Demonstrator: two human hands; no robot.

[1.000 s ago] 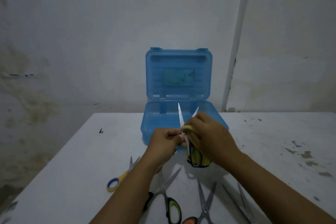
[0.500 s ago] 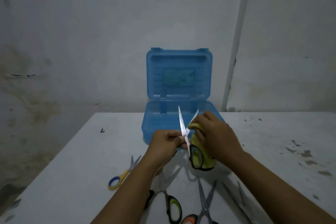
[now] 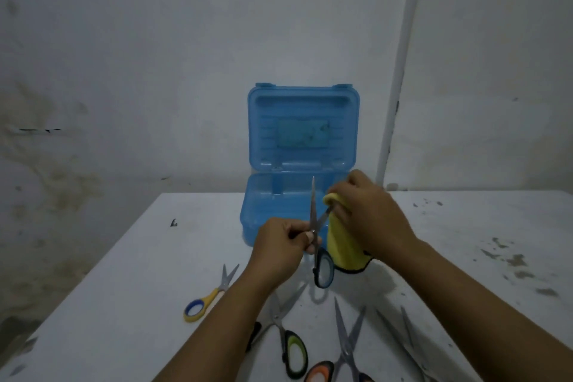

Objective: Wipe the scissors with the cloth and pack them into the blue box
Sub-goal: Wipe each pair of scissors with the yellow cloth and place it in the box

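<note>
My left hand [image 3: 280, 250] grips a pair of black-handled scissors [image 3: 322, 270] near the pivot, blades spread and pointing up. My right hand [image 3: 369, 214] holds a yellow cloth [image 3: 342, 245] wrapped around the tip of the right blade. Behind both hands the blue box [image 3: 279, 205] stands on the table with its lid upright. Several more pairs lie near the table's front edge: yellow-and-blue scissors [image 3: 210, 298], green-handled scissors [image 3: 288, 338], orange-handled scissors [image 3: 344, 350] and plain metal scissors [image 3: 406, 341].
The white table [image 3: 130, 304] is stained on its right side, and its left edge drops off diagonally. A marked wall runs behind the box, with a white pipe [image 3: 400, 71] going up it on the right.
My right hand slid the cloth up the right blade from the pivot toward the tip. The scissors stay upright in my left hand, and the hanging cloth now shows beside the handle.
</note>
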